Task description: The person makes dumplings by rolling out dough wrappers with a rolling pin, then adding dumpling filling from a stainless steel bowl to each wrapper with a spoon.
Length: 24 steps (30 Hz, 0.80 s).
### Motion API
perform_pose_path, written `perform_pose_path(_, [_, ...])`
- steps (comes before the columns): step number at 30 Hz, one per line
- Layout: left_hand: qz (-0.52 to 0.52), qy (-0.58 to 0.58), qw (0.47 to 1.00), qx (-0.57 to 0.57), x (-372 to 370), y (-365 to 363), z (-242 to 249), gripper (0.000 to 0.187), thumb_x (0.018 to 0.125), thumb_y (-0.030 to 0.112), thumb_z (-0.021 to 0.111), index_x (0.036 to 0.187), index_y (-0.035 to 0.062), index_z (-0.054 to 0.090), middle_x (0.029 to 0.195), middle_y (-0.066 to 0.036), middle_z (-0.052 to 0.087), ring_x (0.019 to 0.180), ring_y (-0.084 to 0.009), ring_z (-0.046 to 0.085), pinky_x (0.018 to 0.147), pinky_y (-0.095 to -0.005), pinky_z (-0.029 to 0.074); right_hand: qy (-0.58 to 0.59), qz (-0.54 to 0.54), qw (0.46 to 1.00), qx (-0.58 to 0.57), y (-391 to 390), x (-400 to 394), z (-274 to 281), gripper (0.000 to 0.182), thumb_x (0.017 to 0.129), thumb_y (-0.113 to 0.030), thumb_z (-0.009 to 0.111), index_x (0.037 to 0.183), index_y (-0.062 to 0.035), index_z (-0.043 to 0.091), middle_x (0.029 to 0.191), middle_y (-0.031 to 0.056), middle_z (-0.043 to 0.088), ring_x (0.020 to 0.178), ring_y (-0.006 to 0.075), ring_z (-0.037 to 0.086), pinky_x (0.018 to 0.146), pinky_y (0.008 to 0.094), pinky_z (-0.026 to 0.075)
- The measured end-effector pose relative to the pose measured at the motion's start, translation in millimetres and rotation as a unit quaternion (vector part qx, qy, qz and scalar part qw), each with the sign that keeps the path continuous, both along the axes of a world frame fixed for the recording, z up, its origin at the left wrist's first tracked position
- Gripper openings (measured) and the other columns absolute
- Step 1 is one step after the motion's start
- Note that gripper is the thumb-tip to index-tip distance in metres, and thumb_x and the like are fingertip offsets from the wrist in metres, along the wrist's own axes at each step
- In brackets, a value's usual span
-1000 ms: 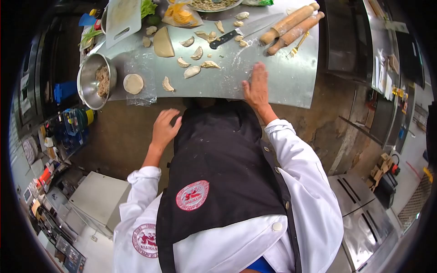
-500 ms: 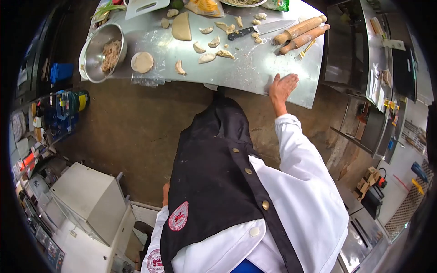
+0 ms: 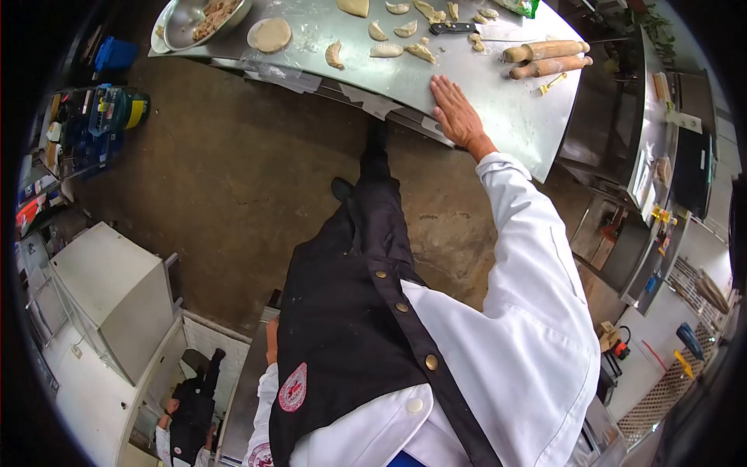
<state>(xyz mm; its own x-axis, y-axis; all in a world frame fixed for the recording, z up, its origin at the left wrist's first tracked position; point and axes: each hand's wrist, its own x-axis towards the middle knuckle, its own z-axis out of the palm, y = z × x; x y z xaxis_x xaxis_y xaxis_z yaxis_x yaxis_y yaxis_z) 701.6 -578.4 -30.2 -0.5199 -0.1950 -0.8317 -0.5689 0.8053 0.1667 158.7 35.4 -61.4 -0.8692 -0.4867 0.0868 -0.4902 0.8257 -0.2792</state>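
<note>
My right hand (image 3: 459,117) lies palm down at the front of the metal table (image 3: 513,117), fingers stretched out and holding nothing. Just beyond its fingertips are folded dumplings, the nearest being a twisted one (image 3: 420,53) and a smooth one (image 3: 386,50). Two wooden rolling pins (image 3: 548,59) and a small yellow-handled brush (image 3: 553,83) lie to its right. Behind the dumplings is a black-handled knife (image 3: 453,28). My left hand (image 3: 271,341) hangs low beside my apron, next to a metal edge; its fingers are mostly hidden.
A steel bowl of filling (image 3: 183,31) and a round of dough (image 3: 271,35) on plastic sit at the table's left. A white cabinet (image 3: 109,296) stands lower left. Near it a person in a dark apron (image 3: 191,420) is visible, perhaps reflected. Steel equipment (image 3: 646,132) lines the right.
My right hand has slid left along the table's front, nearer the dumplings. The view has tilted down, so the table sits higher and more floor shows. My left hand stays low.
</note>
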Motion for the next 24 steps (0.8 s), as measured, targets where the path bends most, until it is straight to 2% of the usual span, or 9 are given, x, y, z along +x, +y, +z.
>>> perform_pose_path(3, [0.011,-0.005,1.000,0.009,26,13,1,0.036,0.091,0.035,0.065,0.105,0.0034,0.076,0.102,-0.030,0.070,0.103,-0.0483,0.067,0.089,-0.0514,0.055,-0.024,0.052,0.998,0.039,4,34,13,0.059,0.107,-0.028,0.039,0.160,-0.0025,0.030,0.168,0.0140,0.029,0.158,0.0292,0.020,0.130,0.0429,0.014])
perform_pose_path(5, [0.016,-0.003,1.000,0.012,26,24,-3,0.036,0.091,0.035,0.065,0.105,0.0035,0.076,0.102,-0.030,0.070,0.103,-0.0484,0.067,0.089,-0.0514,0.054,-0.079,0.048,0.995,-0.028,13,42,16,0.060,0.107,-0.028,0.042,0.160,-0.0023,0.030,0.168,0.0142,0.028,0.157,0.0311,0.021,0.129,0.0435,0.015])
perform_pose_path(7, [0.026,-0.007,1.000,0.006,26,30,-1,0.036,0.091,0.034,0.065,0.106,0.0035,0.076,0.102,-0.030,0.070,0.103,-0.0484,0.066,0.089,-0.0514,0.054,-0.127,-0.062,0.971,-0.191,22,45,13,0.062,0.106,-0.028,0.044,0.161,-0.0022,0.029,0.168,0.0175,0.028,0.157,0.0342,0.022,0.128,0.0443,0.015])
perform_pose_path(8, [0.033,-0.009,0.999,0.002,23,35,-2,0.036,0.091,0.034,0.065,0.106,0.0035,0.076,0.102,-0.030,0.070,0.103,-0.0484,0.066,0.089,-0.0514,0.054,-0.052,-0.101,0.974,-0.197,29,41,11,0.063,0.107,-0.029,0.044,0.160,0.0014,0.028,0.166,0.0211,0.029,0.156,0.0368,0.022,0.128,0.0454,0.014])
perform_pose_path(11, [0.041,-0.008,0.999,-0.005,11,40,-5,0.036,0.091,0.034,0.065,0.106,0.0036,0.076,0.102,-0.030,0.070,0.103,-0.0485,0.066,0.089,-0.0514,0.054,0.055,-0.165,0.984,0.023,45,34,-22,0.070,0.108,-0.035,0.042,0.162,0.0034,0.020,0.170,0.0204,0.021,0.159,0.0336,0.015,0.129,0.0434,0.009])
perform_pose_path(16, [0.014,-0.008,1.000,0.003,-9,44,0,0.036,0.092,0.033,0.064,0.109,0.0032,0.075,0.104,-0.029,0.071,0.104,-0.0482,0.066,0.089,-0.0512,0.054,-0.032,0.004,0.997,0.073,1,57,4,0.072,0.106,-0.040,0.042,0.162,-0.0001,0.022,0.172,0.0151,0.016,0.160,0.0297,0.010,0.130,0.0435,0.008])
perform_pose_path(20, [-0.033,0.097,0.995,-0.006,-97,66,-10,0.038,0.095,0.034,0.063,0.110,0.0002,0.075,0.113,-0.026,0.072,0.110,-0.0459,0.066,0.095,-0.0503,0.053,-0.067,0.156,0.974,0.150,16,89,10,0.068,0.106,-0.038,0.043,0.161,-0.0004,0.027,0.172,0.0145,0.018,0.159,0.0296,0.012,0.130,0.0442,0.010])
perform_pose_path(23, [-0.097,0.179,0.979,0.019,-180,97,-7,0.036,0.098,0.032,0.063,0.110,0.0007,0.076,0.125,-0.026,0.068,0.123,-0.0440,0.060,0.107,-0.0499,0.046,-0.108,0.120,0.977,0.139,32,129,-7,0.065,0.104,-0.032,0.048,0.158,0.0007,0.032,0.169,0.0160,0.024,0.158,0.0312,0.018,0.130,0.0452,0.013])
perform_pose_path(24, [-0.158,0.224,0.962,0.015,-207,114,-7,0.034,0.096,0.029,0.065,0.116,0.0025,0.074,0.134,-0.024,0.063,0.130,-0.0422,0.055,0.110,-0.0519,0.042,-0.123,0.040,0.984,0.125,36,137,-22,0.064,0.103,-0.029,0.051,0.157,0.0012,0.035,0.167,0.0177,0.027,0.157,0.0325,0.021,0.129,0.0457,0.015])
